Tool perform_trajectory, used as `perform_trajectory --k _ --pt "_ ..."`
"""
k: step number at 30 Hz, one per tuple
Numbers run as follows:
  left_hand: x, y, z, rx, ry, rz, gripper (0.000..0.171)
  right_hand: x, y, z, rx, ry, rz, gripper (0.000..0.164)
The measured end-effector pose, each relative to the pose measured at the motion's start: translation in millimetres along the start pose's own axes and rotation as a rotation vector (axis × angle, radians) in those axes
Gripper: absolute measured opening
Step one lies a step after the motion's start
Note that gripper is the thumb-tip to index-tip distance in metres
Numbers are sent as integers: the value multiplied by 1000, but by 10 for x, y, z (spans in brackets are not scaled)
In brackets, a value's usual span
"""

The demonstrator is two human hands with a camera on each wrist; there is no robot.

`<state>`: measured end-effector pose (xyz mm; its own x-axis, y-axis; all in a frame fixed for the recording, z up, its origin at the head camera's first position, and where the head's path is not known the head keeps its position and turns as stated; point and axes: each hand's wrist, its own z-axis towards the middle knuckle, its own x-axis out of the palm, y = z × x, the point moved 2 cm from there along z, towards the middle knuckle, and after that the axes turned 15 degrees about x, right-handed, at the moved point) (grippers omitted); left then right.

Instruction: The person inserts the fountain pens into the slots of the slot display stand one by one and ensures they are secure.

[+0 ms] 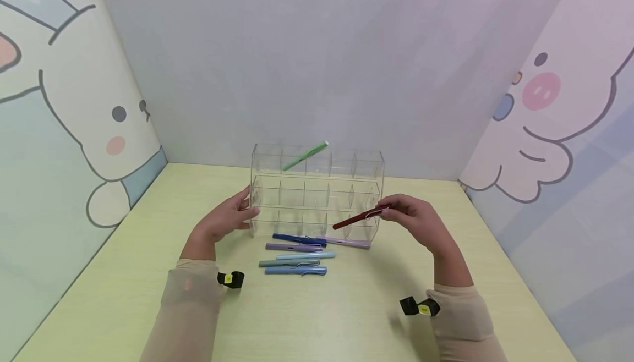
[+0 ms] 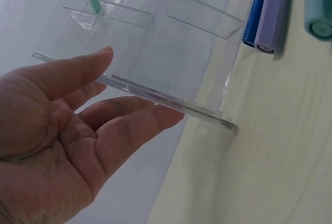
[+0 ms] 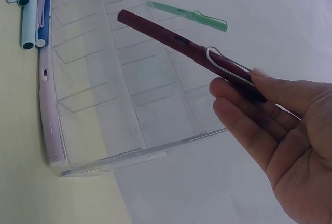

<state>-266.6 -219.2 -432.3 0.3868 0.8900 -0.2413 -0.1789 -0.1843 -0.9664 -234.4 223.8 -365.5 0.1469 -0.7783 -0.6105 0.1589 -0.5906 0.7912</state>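
A clear acrylic pen rack [image 1: 317,199] with tiers of compartments stands on the table. My left hand [image 1: 229,216] holds its left side panel, thumb on one face and fingers on the other, as the left wrist view [image 2: 67,125] shows. My right hand [image 1: 413,220] pinches a dark red pen [image 3: 161,35] by its clip end, tilted in front of the rack's right side. A light green pen [image 1: 305,156] leans across the top tier. Along the rack's front foot lie a dark blue pen [image 1: 299,239] and a pale lilac pen [image 1: 349,242].
Nearer on the table lie a purple pen [image 1: 292,247], a light blue pen [image 1: 307,255], a grey-green pen [image 1: 289,263] and a blue pen [image 1: 295,270], side by side. A grey wall [image 1: 317,65] rises behind the rack; cartoon-printed panels [image 1: 69,103] flank the table.
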Motion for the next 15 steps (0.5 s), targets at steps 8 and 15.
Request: perform_trajectory --k 8,15 --pt "-4 -22 9 -1 0 -11 77 -39 32 14 -5 -95 204 26" --pt "8 2 -5 -12 0 -5 77 -41 68 52 -88 -186 480 31"
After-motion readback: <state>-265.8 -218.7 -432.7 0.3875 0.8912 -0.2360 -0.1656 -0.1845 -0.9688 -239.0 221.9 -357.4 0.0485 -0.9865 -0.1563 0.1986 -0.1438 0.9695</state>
